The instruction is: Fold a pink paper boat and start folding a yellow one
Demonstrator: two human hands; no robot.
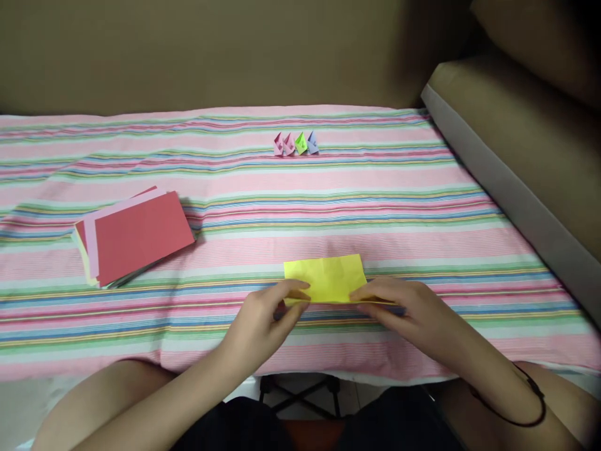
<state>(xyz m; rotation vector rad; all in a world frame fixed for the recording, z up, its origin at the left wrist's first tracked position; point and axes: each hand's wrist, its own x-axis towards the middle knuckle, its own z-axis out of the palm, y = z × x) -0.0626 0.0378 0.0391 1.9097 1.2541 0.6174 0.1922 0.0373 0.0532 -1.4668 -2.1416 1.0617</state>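
Observation:
A sheet of yellow paper [328,279], creased and folded along its near edge, lies between my hands over the striped cloth. My left hand [267,316] pinches its near left part between thumb and fingers. At the near right part, my right hand [401,307] grips the same paper with thumb below and fingers above. A strip of yellow shows past the right fingers. The underside of the sheet is hidden.
A stack of coloured paper [141,238], red on top, rests at the left. Several small folded paper pieces [301,144], pink, green and blue, stand in a row toward the back. A striped cloth [235,244] covers the surface; a brown cushion [530,144] borders it at right.

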